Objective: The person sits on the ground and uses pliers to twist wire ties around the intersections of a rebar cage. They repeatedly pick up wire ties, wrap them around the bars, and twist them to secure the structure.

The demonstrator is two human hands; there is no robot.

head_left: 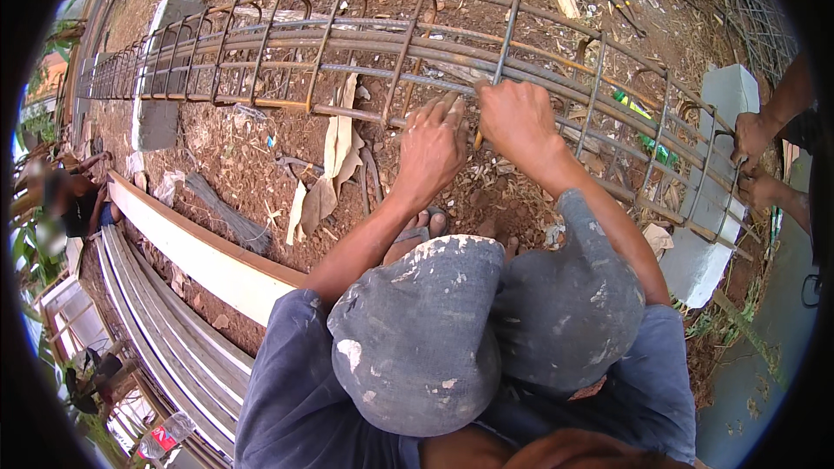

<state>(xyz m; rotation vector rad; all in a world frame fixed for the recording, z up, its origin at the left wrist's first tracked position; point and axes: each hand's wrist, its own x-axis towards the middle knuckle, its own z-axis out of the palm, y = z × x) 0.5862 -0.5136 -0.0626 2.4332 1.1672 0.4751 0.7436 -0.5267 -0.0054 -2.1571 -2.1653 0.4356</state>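
A long cage of rusty steel rebar (406, 43) stretches across in front of me, made of long bars tied through square stirrups. My left hand (432, 143) is closed over the near long bar (365, 113), its fingers bent across the top. Just right of it, my right hand (514, 113) makes a fist around a stirrup (511, 22) that crosses the bars at a slant. The right fingers partly hide the joint there. At the cage's right end, another person's hands (754, 139) touch the bars.
Pale blocks stand under the cage at left (159, 126) and right (730, 91). Torn brown paper (339, 143), a wire bundle (230, 217) and a wooden board (191, 234) lie on the soil. Stacked long beams (165, 321) lie at lower left; another person (82, 200) sits beyond.
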